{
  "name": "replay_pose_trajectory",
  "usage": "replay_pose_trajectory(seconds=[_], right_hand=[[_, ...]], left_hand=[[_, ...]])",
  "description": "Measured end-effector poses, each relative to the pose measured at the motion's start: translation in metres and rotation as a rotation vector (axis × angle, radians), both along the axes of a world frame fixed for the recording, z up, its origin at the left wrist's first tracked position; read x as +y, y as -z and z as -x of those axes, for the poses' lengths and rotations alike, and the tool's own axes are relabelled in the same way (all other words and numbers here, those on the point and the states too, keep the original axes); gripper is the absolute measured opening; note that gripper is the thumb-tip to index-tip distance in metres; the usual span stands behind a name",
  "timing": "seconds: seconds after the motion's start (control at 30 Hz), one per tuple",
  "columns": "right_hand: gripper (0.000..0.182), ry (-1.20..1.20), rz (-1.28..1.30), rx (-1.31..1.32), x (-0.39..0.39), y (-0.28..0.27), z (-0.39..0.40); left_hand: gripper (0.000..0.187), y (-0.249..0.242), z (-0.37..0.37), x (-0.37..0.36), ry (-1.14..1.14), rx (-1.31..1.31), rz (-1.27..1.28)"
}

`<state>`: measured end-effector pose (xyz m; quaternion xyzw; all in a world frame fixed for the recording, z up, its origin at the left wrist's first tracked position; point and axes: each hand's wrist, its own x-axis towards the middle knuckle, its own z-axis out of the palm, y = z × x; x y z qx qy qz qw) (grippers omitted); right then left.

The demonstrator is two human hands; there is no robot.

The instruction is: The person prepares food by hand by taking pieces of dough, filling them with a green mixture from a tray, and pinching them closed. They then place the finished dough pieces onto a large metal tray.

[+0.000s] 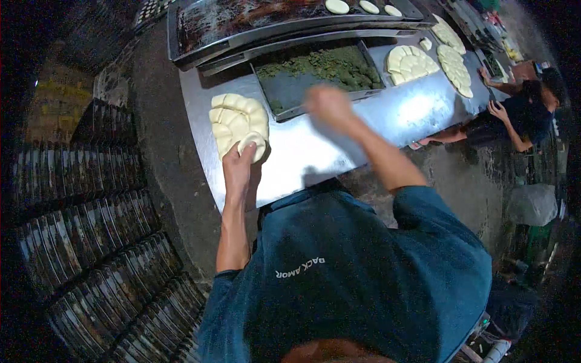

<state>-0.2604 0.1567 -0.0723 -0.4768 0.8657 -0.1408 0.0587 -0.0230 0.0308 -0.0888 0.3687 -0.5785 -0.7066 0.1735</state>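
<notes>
My left hand (237, 169) is closed on a round, flattened piece of pale dough (252, 145), with the thumb lying across it. Just beyond it, a pile of cut dough pieces (239, 115) rests on the metal table. My right hand (330, 106) is over the near edge of a shallow metal tray (264, 91). Motion blurs this hand, so its fingers and anything in them cannot be made out. Crumbly green filling (345, 69) lies in the tray, heaped mostly towards its far and right sides.
Stacked baking trays (224, 30) stand at the table's far side, with several dough discs (337, 6) on top. More dough piles (411, 65) lie at the right. Another person (514, 115) works at the table's right end. Racked dark trays (78, 236) fill the left.
</notes>
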Motion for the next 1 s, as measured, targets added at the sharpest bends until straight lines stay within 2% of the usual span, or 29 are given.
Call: replay_pose_trajectory(seconds=[0.03, 0.07, 0.13, 0.17, 0.2, 0.23, 0.3, 0.37, 0.4, 0.47, 0.53, 0.57, 0.63, 0.67, 0.7, 0.73, 0.77, 0.8, 0.9, 0.97, 1.0], right_hand=[[0.01, 0.078, 0.022, 0.171, 0.008, 0.022, 0.053], [0.012, 0.117, -0.061, 0.275, 0.014, 0.015, 0.083], [0.012, 0.251, -0.251, 0.236, 0.018, 0.042, 0.138], [0.016, 0.189, -0.233, 0.226, 0.023, 0.056, 0.156], [0.02, 0.122, -0.219, 0.214, 0.025, 0.064, 0.166], [0.02, 0.097, -0.209, 0.214, 0.021, 0.055, 0.166], [0.018, 0.193, -0.209, 0.095, 0.021, 0.027, 0.153], [0.017, 0.133, -0.237, 0.104, 0.023, 0.045, 0.158], [0.017, 0.103, -0.262, 0.113, 0.025, 0.055, 0.159], [0.017, 0.075, -0.304, 0.1, 0.022, 0.048, 0.155], [0.027, 0.117, -0.045, 0.029, 0.021, 0.034, 0.149], [0.025, 0.168, 0.08, -0.087, 0.013, 0.025, 0.141], [0.026, 0.114, 0.31, -0.509, -0.001, -0.03, 0.092], [0.028, 0.034, 0.395, -0.71, -0.008, -0.034, 0.068], [0.028, -0.035, 0.451, -0.799, -0.015, -0.038, 0.041], [0.026, -0.132, 0.548, -0.558, -0.023, -0.037, 0.01], [0.028, -0.165, 0.452, -0.37, -0.031, -0.035, -0.017], [0.025, -0.275, 0.543, -0.108, -0.04, -0.022, -0.039], [0.026, -0.278, 0.542, -0.215, -0.055, -0.023, -0.057], [0.027, -0.263, 0.393, -0.555, -0.058, -0.034, -0.056], [0.029, -0.182, 0.39, -0.515, -0.063, -0.036, -0.06]], left_hand=[[0.025, -0.012, 0.004, 0.002, 0.023, -0.104, 0.082], [0.028, 0.011, 0.01, -0.001, -0.03, -0.048, 0.354], [0.03, -0.003, 0.024, 0.0, -0.034, -0.118, 0.333], [0.03, -0.002, 0.03, -0.002, -0.054, -0.108, 0.163], [0.032, -0.001, 0.037, -0.003, -0.105, -0.07, 0.126], [0.031, 0.006, 0.044, -0.002, -0.164, 0.0, 0.067], [0.031, 0.01, 0.051, -0.003, -0.246, 0.059, 0.008], [0.028, 0.004, 0.059, -0.004, -0.191, 0.094, -0.322], [0.028, 0.005, 0.063, -0.003, -0.208, 0.088, -0.32], [0.023, 0.008, 0.075, -0.001, -0.239, 0.182, -0.349], [0.024, 0.013, 0.082, -0.002, -0.254, 0.253, -0.376], [0.025, 0.012, 0.085, -0.002, -0.255, 0.248, -0.335], [0.027, 0.012, 0.089, 0.002, -0.258, 0.276, -0.319], [0.028, 0.011, 0.093, 0.005, -0.256, 0.275, -0.298], [0.028, -0.001, 0.097, 0.011, -0.265, 0.306, -0.332], [0.029, -0.014, 0.096, 0.015, -0.272, 0.339, -0.365], [0.029, -0.002, 0.092, 0.012, -0.193, 0.384, -0.309], [0.027, -0.03, 0.092, 0.018, -0.274, 0.305, -0.227], [0.022, -0.015, 0.058, 0.005, -0.248, 0.25, -0.241], [0.021, -0.016, 0.036, 0.007, -0.24, 0.312, -0.283], [0.02, -0.017, 0.028, 0.006, -0.224, 0.379, -0.326]])
